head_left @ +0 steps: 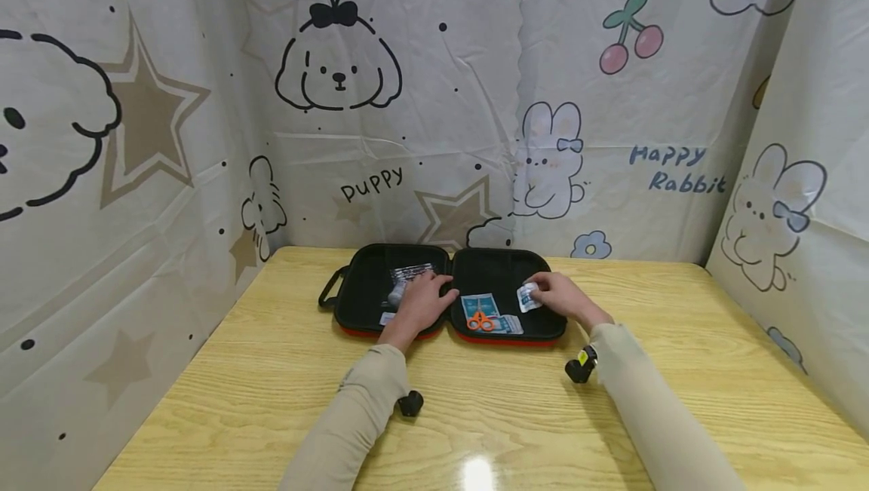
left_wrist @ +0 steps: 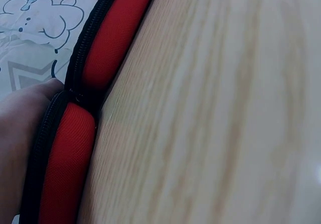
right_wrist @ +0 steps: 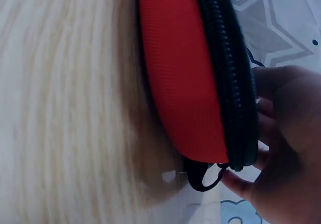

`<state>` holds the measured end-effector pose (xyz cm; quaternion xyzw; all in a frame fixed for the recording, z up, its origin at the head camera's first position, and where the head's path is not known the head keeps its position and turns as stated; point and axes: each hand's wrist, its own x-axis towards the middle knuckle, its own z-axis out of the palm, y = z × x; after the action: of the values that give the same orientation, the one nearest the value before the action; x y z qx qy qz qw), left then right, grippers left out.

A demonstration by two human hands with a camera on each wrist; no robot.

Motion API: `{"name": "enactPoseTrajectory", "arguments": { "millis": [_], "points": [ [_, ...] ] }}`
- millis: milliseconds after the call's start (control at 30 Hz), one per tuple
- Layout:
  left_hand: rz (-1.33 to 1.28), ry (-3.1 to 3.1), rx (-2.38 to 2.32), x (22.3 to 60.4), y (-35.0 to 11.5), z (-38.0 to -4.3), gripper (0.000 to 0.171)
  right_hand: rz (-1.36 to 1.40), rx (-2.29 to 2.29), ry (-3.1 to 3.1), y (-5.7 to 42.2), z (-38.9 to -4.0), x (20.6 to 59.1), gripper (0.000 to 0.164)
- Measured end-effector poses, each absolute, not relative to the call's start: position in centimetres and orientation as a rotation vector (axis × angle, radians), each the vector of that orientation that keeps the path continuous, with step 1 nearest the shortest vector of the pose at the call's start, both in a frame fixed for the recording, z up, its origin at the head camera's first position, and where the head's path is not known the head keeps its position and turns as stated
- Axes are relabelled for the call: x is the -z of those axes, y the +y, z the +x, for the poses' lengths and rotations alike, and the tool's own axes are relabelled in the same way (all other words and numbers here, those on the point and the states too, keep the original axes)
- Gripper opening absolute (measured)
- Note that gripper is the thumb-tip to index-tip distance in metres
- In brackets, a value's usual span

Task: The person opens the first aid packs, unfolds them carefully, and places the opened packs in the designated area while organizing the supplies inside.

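An unzipped black-lined case with a red shell (head_left: 502, 341) lies spread flat on the wooden table. Over its left half is my left hand (head_left: 422, 301), its fingers reaching toward the middle hinge and holding nothing that I can see. Beside that hand, a silver packet (head_left: 407, 273) and a pale roll-like item (head_left: 396, 295) are partly covered. My right hand (head_left: 562, 296) pinches a small white-and-blue sachet (head_left: 526, 298) above the right half. Orange-handled scissors (head_left: 480, 321) lie there on a teal packet (head_left: 480, 302), next to several small white-and-blue packets (head_left: 511, 325).
A black carry handle (head_left: 330, 289) sticks out from the case's left side. The wooden table (head_left: 489, 400) extends in front and to both sides. Printed cloth (head_left: 448, 99) hangs close behind the case and along the sides.
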<state>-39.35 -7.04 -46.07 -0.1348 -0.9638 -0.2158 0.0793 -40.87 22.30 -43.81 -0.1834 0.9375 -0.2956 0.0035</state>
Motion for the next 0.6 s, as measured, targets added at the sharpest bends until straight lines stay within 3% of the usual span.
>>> {"name": "enactPoseTrajectory", "arguments": {
  "millis": [200,467,600],
  "points": [
    [-0.403,-2.873,0.635,45.9,-7.1,-39.4,0.046,-0.539,0.732,3.07,21.5,-40.6,43.7,0.031],
    [-0.408,-2.878,0.63,45.9,-7.1,-39.2,0.046,-0.42,0.46,3.195,20.0,-39.9,44.0,0.015],
    [-0.399,-2.872,0.633,45.9,-7.1,-39.1,0.046,-0.45,0.358,3.212,19.2,-39.8,44.0,0.017]
  ]
}}
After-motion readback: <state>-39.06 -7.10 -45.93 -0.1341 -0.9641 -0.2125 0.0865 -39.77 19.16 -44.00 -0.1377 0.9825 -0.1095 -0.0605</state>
